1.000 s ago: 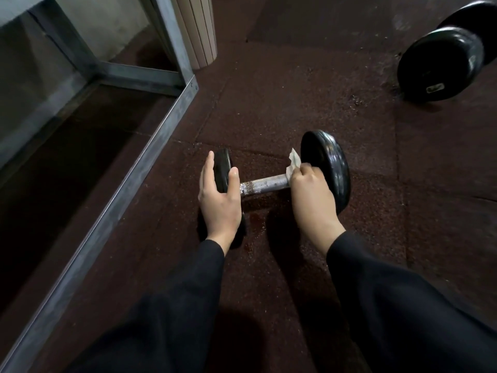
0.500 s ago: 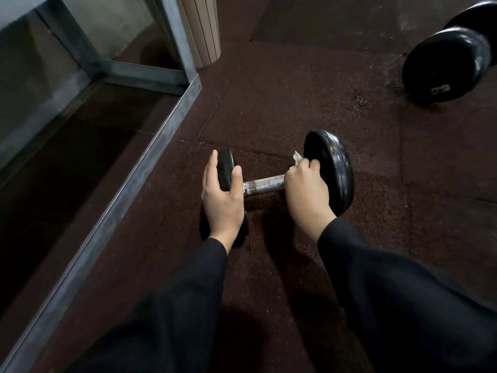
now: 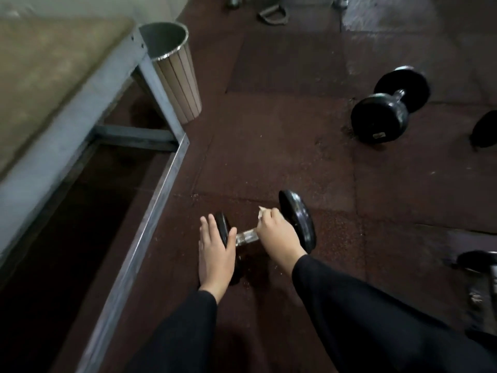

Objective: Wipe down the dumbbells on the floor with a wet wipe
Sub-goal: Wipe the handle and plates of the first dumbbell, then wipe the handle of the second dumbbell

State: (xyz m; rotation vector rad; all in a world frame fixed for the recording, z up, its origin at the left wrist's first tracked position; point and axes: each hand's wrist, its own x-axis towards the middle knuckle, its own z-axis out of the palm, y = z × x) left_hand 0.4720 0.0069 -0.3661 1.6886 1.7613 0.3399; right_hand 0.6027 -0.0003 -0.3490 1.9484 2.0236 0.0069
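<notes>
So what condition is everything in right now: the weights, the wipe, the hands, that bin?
Near dumbbell: lying on the floor, held at both ends.
Wet wipe: bunched in the right hand, against the handle.
Right hand: curled round the handle and wipe.
Left hand: flat against the left plate, fingers straight.
Far dumbbell: lying on the floor, untouched.
Bin: upright, open-topped.

Dumbbell: black plates, silver bar. Wipe white; sleeves black. Floor speckled dark red; bin beige slats.
</notes>
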